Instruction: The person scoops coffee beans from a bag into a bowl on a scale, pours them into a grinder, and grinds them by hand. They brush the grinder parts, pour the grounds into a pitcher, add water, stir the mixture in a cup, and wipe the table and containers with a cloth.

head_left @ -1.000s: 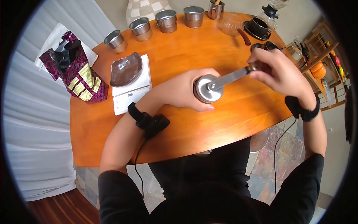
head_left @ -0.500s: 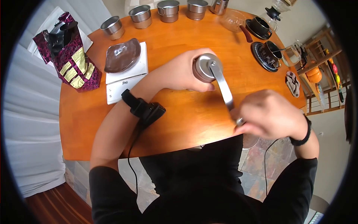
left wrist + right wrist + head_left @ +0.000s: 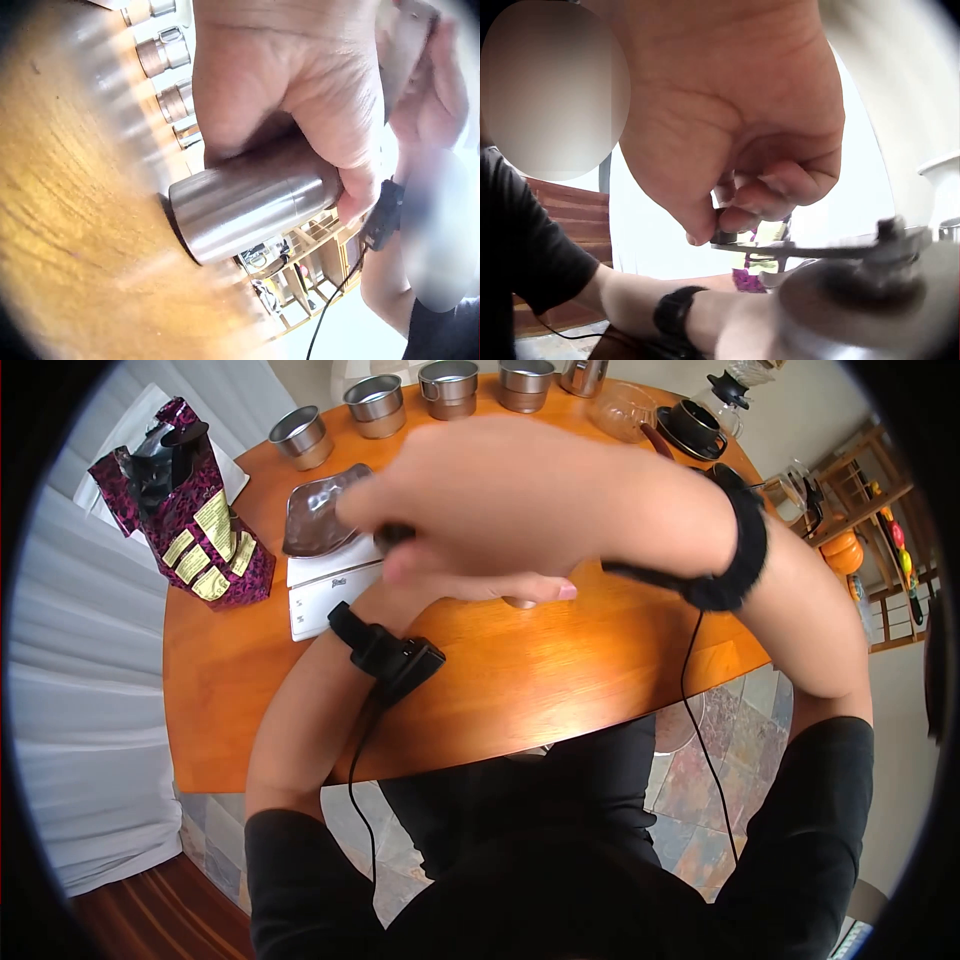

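My left hand grips the hand coffee grinder, a steel cylinder whose base sits right at the tabletop. In the head view the grinder is hidden behind my right hand, which reaches across above my left wrist. Thumb and fingers of the right hand pinch the dark knob at the end of the crank arm. That flat metal arm runs out from the grinder's top, pointing toward my left forearm. Below the right hand, the left thumb shows.
A white scale bearing a brown dish lies left, beside an opened purple bag. Several steel cups line the far edge. Back right stand a glass vessel, a black cup and a dripper.
My right hand has swung the crank from the right, round past the table's near edge, and over to the left. The left hand keeps its hold on the grinder.
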The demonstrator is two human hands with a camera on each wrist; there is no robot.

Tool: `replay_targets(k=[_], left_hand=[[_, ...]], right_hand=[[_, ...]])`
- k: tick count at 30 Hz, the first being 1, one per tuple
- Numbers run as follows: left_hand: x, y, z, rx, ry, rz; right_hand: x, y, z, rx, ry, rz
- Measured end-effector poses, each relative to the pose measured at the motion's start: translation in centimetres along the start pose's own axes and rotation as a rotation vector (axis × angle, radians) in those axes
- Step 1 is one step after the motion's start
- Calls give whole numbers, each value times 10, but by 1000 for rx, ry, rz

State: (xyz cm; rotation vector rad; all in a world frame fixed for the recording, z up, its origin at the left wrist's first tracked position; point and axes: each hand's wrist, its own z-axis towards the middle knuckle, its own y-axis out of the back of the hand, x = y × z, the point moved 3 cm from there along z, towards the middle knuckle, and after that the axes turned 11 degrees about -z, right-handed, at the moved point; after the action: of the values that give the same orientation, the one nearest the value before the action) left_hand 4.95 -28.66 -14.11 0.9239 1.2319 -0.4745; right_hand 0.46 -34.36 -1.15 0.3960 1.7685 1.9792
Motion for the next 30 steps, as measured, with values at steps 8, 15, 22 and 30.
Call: replay_targets(k=[8, 15, 22, 30], left_hand=[[-13, -11, -2, 111, -49, -402], [-12, -6, -6, 117, -22, -434], [-16, -10, -2, 117, -94, -387], [-13, -5, -3, 26, -66, -409]], right_hand=[[-92, -11, 1, -16, -30, -8], [-112, -7, -113, 32, -350, 145], [-52, 3, -179, 48, -523, 257], [22, 13, -131, 158, -39, 242]])
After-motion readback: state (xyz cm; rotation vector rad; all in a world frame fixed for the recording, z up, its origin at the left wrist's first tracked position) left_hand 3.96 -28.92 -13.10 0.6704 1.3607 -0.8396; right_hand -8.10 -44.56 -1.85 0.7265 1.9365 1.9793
